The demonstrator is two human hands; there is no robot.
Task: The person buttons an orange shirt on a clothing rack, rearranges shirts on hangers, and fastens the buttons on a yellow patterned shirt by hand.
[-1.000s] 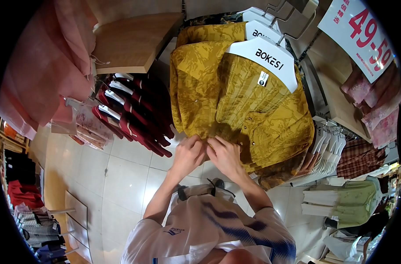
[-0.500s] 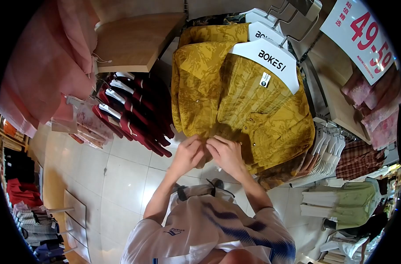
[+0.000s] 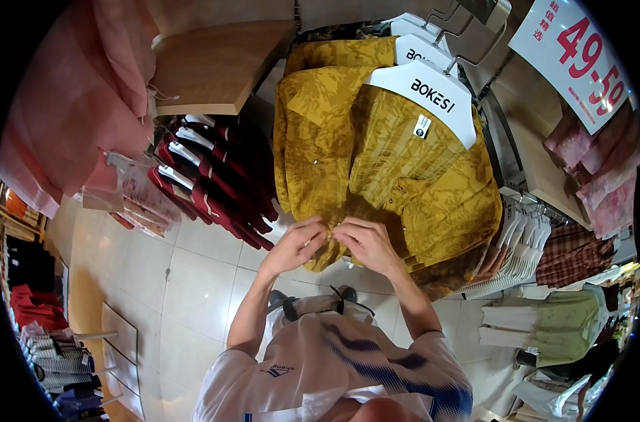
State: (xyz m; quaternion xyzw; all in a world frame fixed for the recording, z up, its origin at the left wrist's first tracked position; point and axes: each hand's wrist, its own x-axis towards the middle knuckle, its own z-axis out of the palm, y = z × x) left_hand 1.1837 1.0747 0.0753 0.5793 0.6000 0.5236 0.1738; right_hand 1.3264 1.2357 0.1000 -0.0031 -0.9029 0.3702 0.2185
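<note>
The left hand [image 3: 295, 246] and the right hand [image 3: 367, 245] meet at the lower front of a mustard-yellow leaf-patterned shirt [image 3: 397, 176], fingers curled and pinching its two front edges together. The shirt hangs below a white plastic hanger printed BOKESI [image 3: 432, 95]. Left of the shirt hang dark red garments [image 3: 211, 179]; up and to its right is a white price sign with red numerals [image 3: 580, 53].

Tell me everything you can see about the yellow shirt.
The yellow shirt is mustard with a darker leafy print, thin woven cloth by the look. It hangs on a white hanger marked BOKESI, in front of more like it. A small tag sits at the neck; small pale buttons run down the front. The left hand and right hand pinch its front edges together near the hem.
</note>
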